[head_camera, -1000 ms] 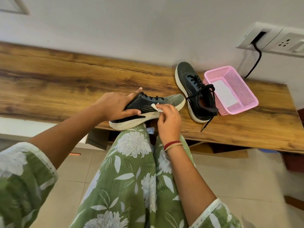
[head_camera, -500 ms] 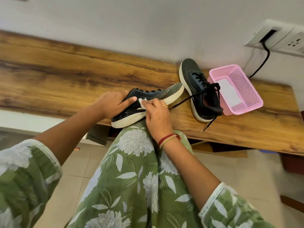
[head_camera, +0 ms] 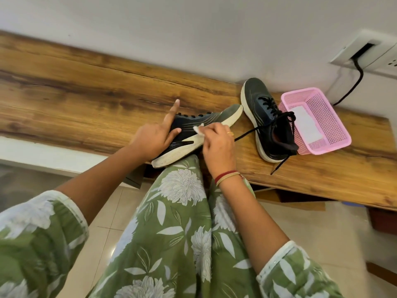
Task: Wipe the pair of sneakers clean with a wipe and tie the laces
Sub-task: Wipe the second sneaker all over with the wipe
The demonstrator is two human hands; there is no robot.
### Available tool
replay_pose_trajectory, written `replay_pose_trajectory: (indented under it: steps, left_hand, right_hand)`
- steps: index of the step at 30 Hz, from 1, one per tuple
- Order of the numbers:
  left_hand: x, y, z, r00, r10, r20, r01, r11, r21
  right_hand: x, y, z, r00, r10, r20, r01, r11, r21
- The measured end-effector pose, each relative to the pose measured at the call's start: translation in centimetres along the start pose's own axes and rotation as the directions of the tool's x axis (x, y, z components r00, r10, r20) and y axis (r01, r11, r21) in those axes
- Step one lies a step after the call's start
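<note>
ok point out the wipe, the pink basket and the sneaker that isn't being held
wipe (head_camera: pixel 198 129): head view, its exposed white corner
pink basket (head_camera: pixel 328 119): head view, right mesh wall
free sneaker (head_camera: pixel 254 93): head view, dark toe upper

left hand (head_camera: pixel 150 139): gripping, index finger raised | right hand (head_camera: pixel 218 147): fingertips pinching, knuckles up

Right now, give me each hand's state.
Left hand: grips the dark white-soled sneaker, index finger raised.
Right hand: pinches the small white wipe against it.
</note>
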State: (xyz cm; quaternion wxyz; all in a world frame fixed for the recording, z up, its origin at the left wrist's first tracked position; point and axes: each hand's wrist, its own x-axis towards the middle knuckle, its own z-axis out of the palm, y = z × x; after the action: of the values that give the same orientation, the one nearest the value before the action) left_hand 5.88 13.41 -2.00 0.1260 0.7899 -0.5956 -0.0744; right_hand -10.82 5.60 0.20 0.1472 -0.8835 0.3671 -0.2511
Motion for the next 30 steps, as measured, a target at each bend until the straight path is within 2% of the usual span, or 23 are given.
replay_pose_trajectory:
  steps: [3, 8, 10, 12, 15, 16, 18, 20, 21, 23, 25, 26, 28, 30]
  left_hand:
    - [-0.8, 0.0, -0.3, 0.997, 0.074, -0.005, -0.074, 0.997, -0.023]
    - [-2.6, -0.4, 0.8, 0.992, 0.119, 0.035, -0.122, 0.983, 0.137]
    - [-2.9, -0.1, 1.1, 0.994, 0.100, 0.032, -0.104, 0.980, 0.167]
    - [-2.9, 0.1, 1.2, 0.996, 0.079, 0.039, -0.085, 0.978, 0.189]
    - [-3.0, 0.5, 1.2, 0.996, 0.066, 0.053, -0.075, 0.980, 0.185]
    - [-3.1, 0.6, 1.3, 0.997, 0.060, 0.049, -0.068, 0.983, 0.173]
    - [-3.2, 0.6, 1.4, 0.998, 0.053, 0.035, -0.057, 0.990, 0.126]
    - [-3.3, 0.7, 1.5, 0.998, 0.054, 0.016, -0.055, 0.994, 0.098]
    - [-3.3, 0.8, 1.6, 0.999, 0.054, 0.006, -0.054, 0.995, 0.089]
    - [-3.3, 0.9, 1.6, 0.998, 0.055, -0.011, -0.054, 0.995, 0.080]
    - [-3.3, 1.0, 1.6, 0.998, 0.055, -0.014, -0.054, 0.995, 0.088]
    - [-3.3, 1.0, 1.6, 0.998, 0.054, -0.012, -0.052, 0.994, 0.095]
    - [-3.4, 1.0, 1.6, 0.999, 0.047, -0.008, -0.046, 0.994, 0.100]
    - [-3.5, 1.0, 1.7, 0.999, 0.042, -0.017, -0.040, 0.995, 0.087]
  right_hand:
    - [1.1, 1.0, -0.6, 0.999, 0.043, -0.025, -0.043, 0.999, -0.029]
    - [3.1, 1.1, -1.0, 0.983, 0.177, 0.043, -0.176, 0.984, -0.012]
    - [2.5, 0.0, -0.2, 0.988, 0.112, 0.105, -0.107, 0.993, -0.055]
    - [1.3, -1.2, 0.8, 0.987, -0.029, 0.156, 0.041, 0.997, -0.072]
    - [1.2, -0.2, 0.6, 0.949, -0.229, 0.216, 0.263, 0.954, -0.146]
    - [1.9, 0.6, 0.2, 0.949, -0.233, 0.213, 0.274, 0.942, -0.193]
    - [3.3, 1.6, -0.4, 0.982, -0.113, 0.149, 0.148, 0.958, -0.246]
    - [3.1, 0.6, -0.1, 0.989, -0.042, 0.141, 0.071, 0.976, -0.207]
    - [2.3, -0.4, 0.5, 0.980, -0.087, 0.177, 0.118, 0.978, -0.170]
    - [0.3, -2.3, 1.2, 0.929, -0.272, 0.250, 0.294, 0.955, -0.051]
    - [0.2, -1.6, 1.1, 0.876, -0.390, 0.285, 0.415, 0.909, -0.033]
    - [0.9, -0.7, 1.1, 0.883, -0.380, 0.274, 0.414, 0.907, -0.075]
    - [2.0, 0.4, 1.1, 0.953, -0.251, 0.166, 0.275, 0.952, -0.137]
    - [1.2, -0.5, 1.5, 0.973, -0.184, 0.138, 0.200, 0.974, -0.109]
